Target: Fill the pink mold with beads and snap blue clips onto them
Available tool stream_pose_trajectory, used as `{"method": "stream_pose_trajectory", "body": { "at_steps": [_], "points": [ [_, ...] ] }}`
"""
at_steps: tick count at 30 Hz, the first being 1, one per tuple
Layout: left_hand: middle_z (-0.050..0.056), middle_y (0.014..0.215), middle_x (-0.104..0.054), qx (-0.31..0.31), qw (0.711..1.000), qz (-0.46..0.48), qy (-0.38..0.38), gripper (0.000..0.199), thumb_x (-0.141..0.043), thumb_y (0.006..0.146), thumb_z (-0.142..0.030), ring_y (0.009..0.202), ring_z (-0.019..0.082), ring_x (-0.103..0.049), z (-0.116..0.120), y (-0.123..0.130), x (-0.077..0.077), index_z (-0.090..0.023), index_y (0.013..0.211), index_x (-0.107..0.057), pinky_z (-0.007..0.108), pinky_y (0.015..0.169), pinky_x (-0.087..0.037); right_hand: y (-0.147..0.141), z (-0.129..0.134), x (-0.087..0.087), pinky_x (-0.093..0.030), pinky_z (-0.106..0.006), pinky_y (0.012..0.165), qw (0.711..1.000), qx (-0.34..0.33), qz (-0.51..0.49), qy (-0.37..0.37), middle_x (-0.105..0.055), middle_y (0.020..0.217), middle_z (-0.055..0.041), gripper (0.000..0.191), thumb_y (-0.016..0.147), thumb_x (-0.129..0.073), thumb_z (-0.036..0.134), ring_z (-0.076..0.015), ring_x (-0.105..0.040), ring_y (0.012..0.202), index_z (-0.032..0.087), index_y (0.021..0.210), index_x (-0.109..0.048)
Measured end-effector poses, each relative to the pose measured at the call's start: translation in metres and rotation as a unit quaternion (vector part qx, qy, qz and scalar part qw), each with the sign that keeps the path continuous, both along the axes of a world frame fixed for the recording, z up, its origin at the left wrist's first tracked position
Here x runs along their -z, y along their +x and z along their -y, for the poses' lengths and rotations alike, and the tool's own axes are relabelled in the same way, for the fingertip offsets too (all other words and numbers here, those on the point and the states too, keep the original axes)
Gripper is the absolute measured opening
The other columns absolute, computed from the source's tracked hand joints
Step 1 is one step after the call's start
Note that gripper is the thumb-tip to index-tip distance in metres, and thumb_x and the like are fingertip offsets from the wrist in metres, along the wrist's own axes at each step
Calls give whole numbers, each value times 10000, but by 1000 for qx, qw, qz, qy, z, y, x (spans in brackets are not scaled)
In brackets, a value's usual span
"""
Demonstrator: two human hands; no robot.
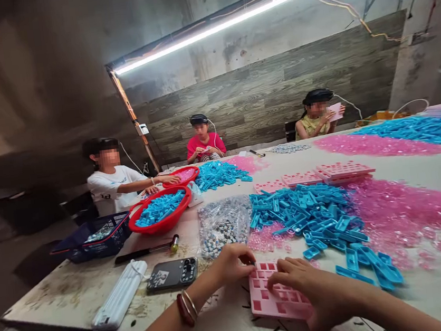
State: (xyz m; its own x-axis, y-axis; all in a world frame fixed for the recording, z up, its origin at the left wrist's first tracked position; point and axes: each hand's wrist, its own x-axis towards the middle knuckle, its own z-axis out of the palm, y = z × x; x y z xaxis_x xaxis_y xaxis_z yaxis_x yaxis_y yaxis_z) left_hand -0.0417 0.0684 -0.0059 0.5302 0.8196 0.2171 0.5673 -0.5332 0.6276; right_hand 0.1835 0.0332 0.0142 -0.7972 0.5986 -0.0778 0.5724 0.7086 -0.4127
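Observation:
On the table's near edge lies a pink tray [265, 302] with rows of square and rectangular openings. My left hand [235, 262] is at its upper left corner, thumb and forefinger pinched together; whatever is between them is too small to make out. My right hand [304, 289] rests over the right part of the tray, fingers spread and bent onto its surface. Just beyond the tray are a heap of blue plastic pieces [309, 208], clear pink pieces [404, 208] and a clear bag [225, 223] of small parts.
To the left are a phone [172, 275], a white power strip [121, 293], a hammer [146, 250], a dark blue basket [105, 242] and a red basin [187, 204]. More pink trays [344, 170] are stacked beyond the blue heap. Several people [117, 182] sit across the table.

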Motion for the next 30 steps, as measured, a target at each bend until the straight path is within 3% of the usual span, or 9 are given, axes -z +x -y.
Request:
{"method": "stream_pose_trajectory", "body": {
  "at_steps": [13,20,25,30],
  "points": [
    [0,666,-659,-66,995,-32,-63,184,-542,662,-139,623,128,-577,24,29,-5,-151,765,-693,195,574,-421,9,7,2,-355,-417,866,998,-51,17,21,-480,1060,-40,732,429,-700,225,-266,-435,972,287,1135,-520],
    [-3,655,-650,-77,995,-11,-64,204,-540,640,-119,594,120,-557,30,38,-2,-156,759,-701,187,548,-401,17,7,-2,-378,-402,862,997,-71,3,5,-493,1030,-27,612,514,-652,226,-242,-451,962,289,1113,-545],
    [3,677,-643,-66,996,-40,-39,183,-579,653,-106,648,124,-548,28,40,1,-165,760,-715,195,600,-393,19,1,0,-419,-319,830,995,8,-83,-51,-527,1027,-39,477,602,-516,100,-192,-500,945,223,1062,-550],
    [15,734,-645,-81,996,-8,-35,170,-617,657,-122,685,129,-544,24,37,12,-166,788,-718,203,626,-396,19,-12,10,-445,-294,706,981,107,-165,-4,-582,820,-41,292,682,-319,-4,-158,-532,765,179,806,-509]
  ]
}}
